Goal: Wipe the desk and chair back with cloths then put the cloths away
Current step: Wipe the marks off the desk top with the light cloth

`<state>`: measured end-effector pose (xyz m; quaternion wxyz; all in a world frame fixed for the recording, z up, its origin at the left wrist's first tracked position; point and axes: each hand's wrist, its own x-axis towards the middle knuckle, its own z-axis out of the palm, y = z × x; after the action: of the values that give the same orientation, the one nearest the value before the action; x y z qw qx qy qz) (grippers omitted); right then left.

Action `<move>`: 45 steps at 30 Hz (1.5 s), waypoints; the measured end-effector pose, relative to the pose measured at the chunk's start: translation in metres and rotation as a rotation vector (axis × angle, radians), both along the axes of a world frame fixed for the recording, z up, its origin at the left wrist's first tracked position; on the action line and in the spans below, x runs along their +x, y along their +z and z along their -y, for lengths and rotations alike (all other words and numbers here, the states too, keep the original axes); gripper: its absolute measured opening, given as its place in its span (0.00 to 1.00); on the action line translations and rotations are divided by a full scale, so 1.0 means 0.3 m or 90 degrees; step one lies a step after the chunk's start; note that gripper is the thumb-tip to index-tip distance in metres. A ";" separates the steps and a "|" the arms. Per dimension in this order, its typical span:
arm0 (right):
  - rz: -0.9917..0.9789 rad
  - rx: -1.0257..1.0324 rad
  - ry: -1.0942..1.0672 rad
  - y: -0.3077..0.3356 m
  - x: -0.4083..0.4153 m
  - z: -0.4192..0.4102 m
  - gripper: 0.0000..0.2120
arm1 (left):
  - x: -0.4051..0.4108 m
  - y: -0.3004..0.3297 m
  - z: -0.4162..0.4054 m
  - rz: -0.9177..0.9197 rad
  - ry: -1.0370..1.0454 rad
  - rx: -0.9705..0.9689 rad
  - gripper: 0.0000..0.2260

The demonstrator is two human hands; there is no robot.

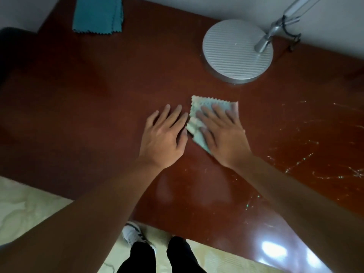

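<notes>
The dark red-brown counter carries a folded teal cloth at its far left edge. A round grey lamp base stands at the far right, near the wall. A pale folded cloth lies near the middle, with the right hand flat on it and the left hand flat on the wood just beside. Pale streaks mark the right part.

Dim, soft-focused, wide-angle view — bright glare on desk corner.
</notes>
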<state>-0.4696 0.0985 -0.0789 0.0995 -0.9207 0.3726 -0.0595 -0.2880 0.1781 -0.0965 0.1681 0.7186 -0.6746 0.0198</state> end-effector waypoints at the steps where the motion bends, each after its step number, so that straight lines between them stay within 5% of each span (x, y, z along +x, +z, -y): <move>1: -0.004 -0.004 -0.016 0.001 0.016 0.037 0.21 | 0.018 -0.003 -0.024 0.011 0.016 -0.002 0.19; 7: 0.000 -0.020 -0.133 -0.034 0.138 0.143 0.22 | 0.046 -0.033 -0.076 0.002 0.041 0.032 0.21; 13: 0.086 0.004 -0.001 -0.017 -0.018 -0.227 0.18 | 0.041 -0.015 -0.076 -0.024 0.047 0.031 0.21; 16: 0.049 0.014 0.042 -0.007 -0.019 -0.098 0.18 | 0.043 -0.013 -0.073 -0.026 0.043 0.037 0.20; 21: -0.009 -0.016 -0.127 -0.010 0.113 0.180 0.21 | 0.046 -0.022 -0.077 -0.016 0.040 0.026 0.20; 28: 0.047 0.024 -0.024 -0.019 -0.028 -0.374 0.20 | 0.045 -0.013 -0.076 -0.027 0.037 0.029 0.20; 32: 0.038 0.023 0.016 -0.010 -0.033 -0.295 0.19 | 0.046 -0.009 -0.075 -0.019 0.038 0.039 0.20; 37: 0.027 0.003 -0.165 -0.012 0.065 -0.081 0.20 | 0.046 -0.016 -0.080 -0.020 0.035 0.026 0.20; 45: 0.092 0.050 -0.130 -0.009 0.024 -0.642 0.19 | 0.049 -0.002 -0.082 -0.038 0.027 0.046 0.20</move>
<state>-0.4625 0.2911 -0.0818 0.1557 -0.8666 0.4584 -0.1209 -0.2733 0.2028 -0.0971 0.1618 0.7388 -0.6539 -0.0220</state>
